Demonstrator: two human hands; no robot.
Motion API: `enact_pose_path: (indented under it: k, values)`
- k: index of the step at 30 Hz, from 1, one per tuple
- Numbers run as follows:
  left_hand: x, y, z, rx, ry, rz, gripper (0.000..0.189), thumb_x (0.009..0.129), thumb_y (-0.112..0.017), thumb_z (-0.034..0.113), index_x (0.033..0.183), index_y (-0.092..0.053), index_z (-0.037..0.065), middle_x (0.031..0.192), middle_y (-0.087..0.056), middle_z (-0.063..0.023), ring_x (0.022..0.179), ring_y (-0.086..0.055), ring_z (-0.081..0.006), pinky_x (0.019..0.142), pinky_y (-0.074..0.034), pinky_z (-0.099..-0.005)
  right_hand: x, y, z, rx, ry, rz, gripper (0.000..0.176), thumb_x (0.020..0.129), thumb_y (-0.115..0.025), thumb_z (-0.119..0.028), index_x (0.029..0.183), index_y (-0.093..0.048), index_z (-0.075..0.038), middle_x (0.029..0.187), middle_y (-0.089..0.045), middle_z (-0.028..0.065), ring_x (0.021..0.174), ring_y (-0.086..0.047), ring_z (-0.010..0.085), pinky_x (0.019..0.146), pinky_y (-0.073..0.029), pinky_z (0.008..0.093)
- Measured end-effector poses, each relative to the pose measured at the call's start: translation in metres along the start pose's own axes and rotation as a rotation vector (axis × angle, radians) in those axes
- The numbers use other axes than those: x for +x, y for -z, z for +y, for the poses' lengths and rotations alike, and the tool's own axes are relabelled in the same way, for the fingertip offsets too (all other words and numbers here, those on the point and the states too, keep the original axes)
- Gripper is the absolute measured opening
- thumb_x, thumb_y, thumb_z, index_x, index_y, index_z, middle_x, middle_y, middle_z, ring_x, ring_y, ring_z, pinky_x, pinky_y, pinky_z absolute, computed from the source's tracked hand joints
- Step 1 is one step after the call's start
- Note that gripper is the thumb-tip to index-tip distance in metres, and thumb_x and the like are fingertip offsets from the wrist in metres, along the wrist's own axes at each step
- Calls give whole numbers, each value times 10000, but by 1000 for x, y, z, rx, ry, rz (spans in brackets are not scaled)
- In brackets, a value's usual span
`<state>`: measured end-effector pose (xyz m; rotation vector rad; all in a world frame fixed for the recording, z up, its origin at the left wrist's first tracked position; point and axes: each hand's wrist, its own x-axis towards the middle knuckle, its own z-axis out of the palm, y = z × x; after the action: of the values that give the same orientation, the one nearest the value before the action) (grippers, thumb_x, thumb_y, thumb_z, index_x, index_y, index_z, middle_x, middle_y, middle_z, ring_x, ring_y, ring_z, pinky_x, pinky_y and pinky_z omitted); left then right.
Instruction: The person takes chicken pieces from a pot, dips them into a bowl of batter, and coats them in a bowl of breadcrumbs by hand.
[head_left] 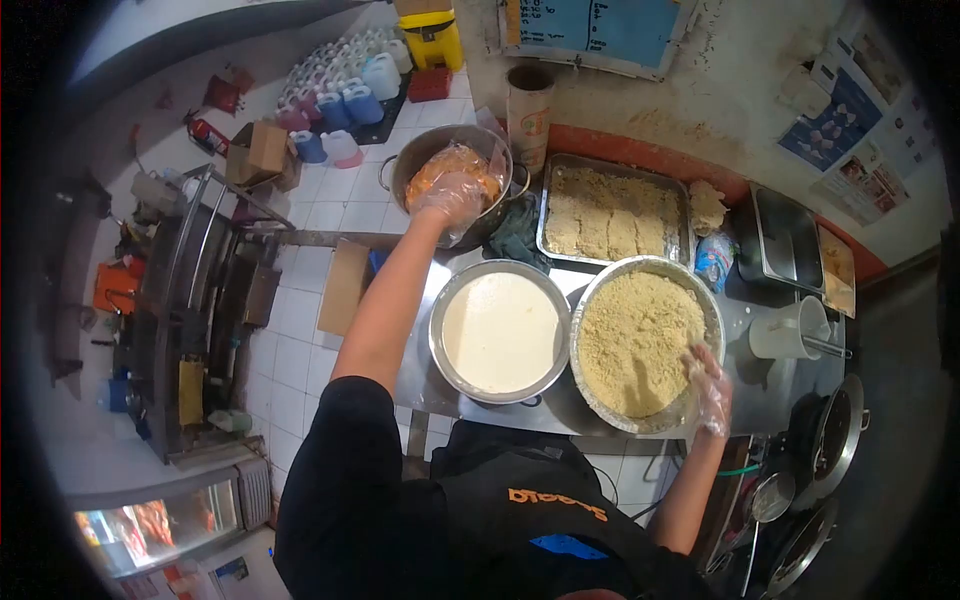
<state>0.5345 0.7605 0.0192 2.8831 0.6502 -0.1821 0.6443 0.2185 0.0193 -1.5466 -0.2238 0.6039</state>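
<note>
My left hand (455,198), in a clear plastic glove, reaches into a large metal pot (403,170) at the back left. It touches orange-coated food pieces (450,165), perhaps marinated meat; its fingertips are hard to make out. A clear plastic bag or liner seems to lie at the pot's right side. My right hand (710,390), also gloved, is at the right rim of a round bowl of pale yellow crumbs (640,335), fingers stretched and apart, with nothing visible in them. Between my arms stands a metal bowl of creamy white batter (502,330).
Behind the bowls sits a metal tray (690,225) of crumb-coated pieces. To the right are a deep steel pan (775,240), a white pitcher (780,332), dark woks (838,435) and a strainer (773,497). A dark cloth (518,235) lies beside the pot.
</note>
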Motion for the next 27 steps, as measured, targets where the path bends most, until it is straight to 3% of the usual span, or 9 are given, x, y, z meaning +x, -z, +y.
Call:
enact_pose_path:
  k: [2,4,7,10,17,23,25,27]
  values:
    - [-3,5,10,-61,24,77,309,860,-505,207,1001,-702,16,1059,-674,-186,1013,-645,-335,897,-500,-407,-29,6,17,46,-32,110,600,815,-653,-113,1346,-449,76,1328,-525,173,1140,-576,275,963,-442,343]
    - [-6,8,17,-55,209,203,316,866,-509,214,1019,-697,11,1071,-672,-184,1021,-643,-334,913,-492,-416,-53,3,23,111,-105,274,574,800,-591,-14,1351,-450,62,1331,-518,159,1058,-607,249,867,-482,304]
    - [-9,22,21,88,85,108,313,870,-514,222,1021,-702,22,1087,-667,-188,1040,-639,-323,922,-486,-421,-76,6,47,165,-90,368,553,809,-586,3,1344,-457,60,1320,-523,152,1015,-612,234,856,-491,301]
    - [3,18,17,67,78,162,314,864,-520,228,1028,-706,35,1105,-663,-190,1042,-641,-317,929,-484,-426,-90,-5,50,181,-143,437,533,816,-592,4,1331,-464,64,1297,-535,148,1000,-615,224,854,-500,302]
    - [27,19,12,220,-9,134,333,877,-510,244,1046,-700,28,1131,-652,-194,1053,-636,-325,936,-478,-431,-106,-34,45,196,-18,459,533,810,-628,-19,1315,-479,60,1267,-555,144,992,-619,219,852,-505,305]
    - [14,23,1,-5,52,177,441,946,-425,347,1008,-695,5,1108,-650,-209,1037,-627,-358,927,-470,-441,-115,-52,29,136,-2,404,548,800,-649,-109,1303,-498,50,1246,-580,146,1034,-610,241,879,-485,333]
    - [8,24,-3,-181,147,259,425,883,-523,393,970,-694,14,1019,-668,-214,970,-643,-344,864,-498,-430,-115,-59,21,200,12,398,505,814,-617,-39,1277,-489,115,1238,-568,188,1088,-583,274,945,-459,364]
    - [0,25,-12,-224,76,328,416,883,-528,393,956,-688,15,1002,-667,-217,949,-644,-347,846,-501,-432,-114,-62,11,174,4,407,510,811,-615,-44,1278,-488,118,1238,-568,192,1092,-581,278,954,-450,365]
